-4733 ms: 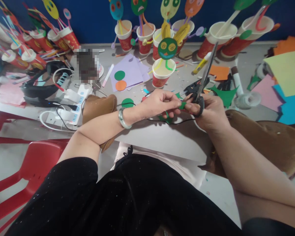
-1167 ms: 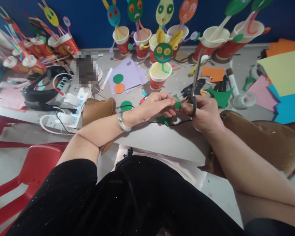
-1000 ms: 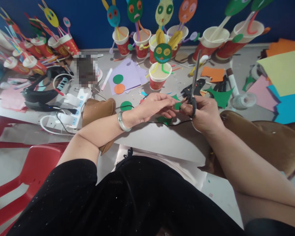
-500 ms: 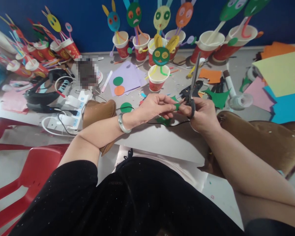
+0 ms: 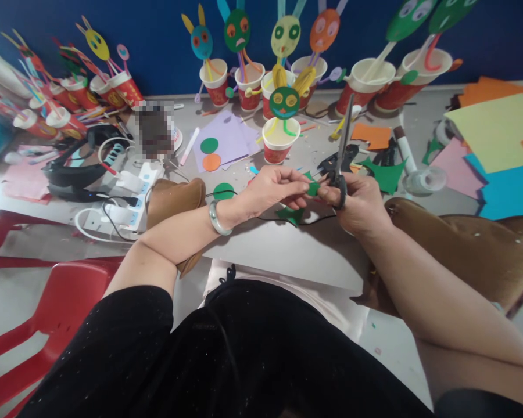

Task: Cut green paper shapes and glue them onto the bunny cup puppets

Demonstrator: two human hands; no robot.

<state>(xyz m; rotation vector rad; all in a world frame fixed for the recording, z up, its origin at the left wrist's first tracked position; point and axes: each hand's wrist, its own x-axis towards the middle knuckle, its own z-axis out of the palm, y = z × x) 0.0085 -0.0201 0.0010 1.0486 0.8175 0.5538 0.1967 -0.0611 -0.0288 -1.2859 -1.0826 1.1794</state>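
Observation:
My left hand (image 5: 275, 188) pinches a small piece of green paper (image 5: 313, 188) between thumb and fingers. My right hand (image 5: 361, 200) is closed around the black handles of a pair of scissors (image 5: 344, 139), whose blades point up and away from me. The fingertips of the right hand also reach the green paper's right edge. Below the hands lies a green paper scrap (image 5: 290, 216) on the table. Just beyond them stands a red-and-white paper cup (image 5: 276, 152) with a green paper face (image 5: 285, 103) on it.
Several cups with paper faces line the blue wall. Left are purple sheets (image 5: 226, 139), a green circle (image 5: 223, 191), a power strip (image 5: 143, 194) and a red chair (image 5: 70, 296). Coloured paper (image 5: 501, 136), a roll of clear tape (image 5: 431, 179) and a brown cushion (image 5: 457, 249) are right.
The view has shifted very slightly. Both hands keep nearly the same pose, and a little more of the green paper shows between them.

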